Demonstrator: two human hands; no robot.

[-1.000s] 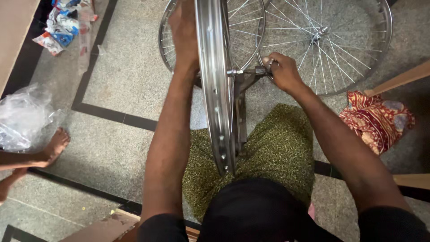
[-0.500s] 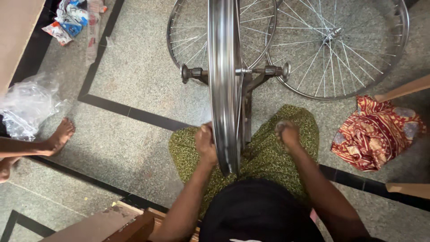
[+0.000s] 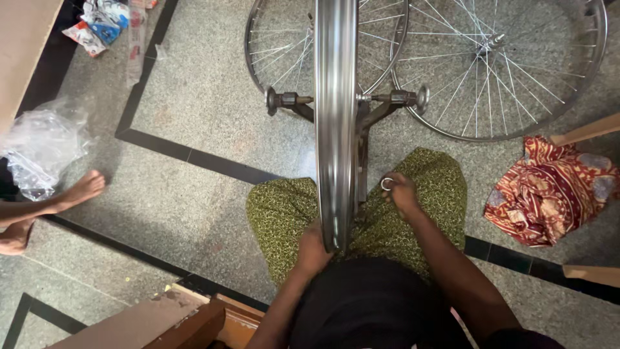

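Nearest the camera, the lower edge of an upright shiny wheel rim is gripped by the left hand, its fingers curled against the metal just above the lap; the lap itself is covered by a green patterned cloth. A little further out, a small metal ring-shaped tool is pinched between the fingers of the right hand, close beside the rim on its right; the fingers are closed narrowly round it (whether it touches a spoke cannot be told, as the rim hides that side). Beyond the hands, the rim is carried on a dark stand, with its axle ends sticking out to both sides; the wheel is thus already mounted and spoked, and adjustment along the rim appears to be in hand, though how much of the round is finished cannot be judged. Further off, two more spoked wheels are laid flat on the stone floor; a red patterned cloth is bunched at the right. At the left, another person's bare foot is seen beside a crumpled clear plastic bag.
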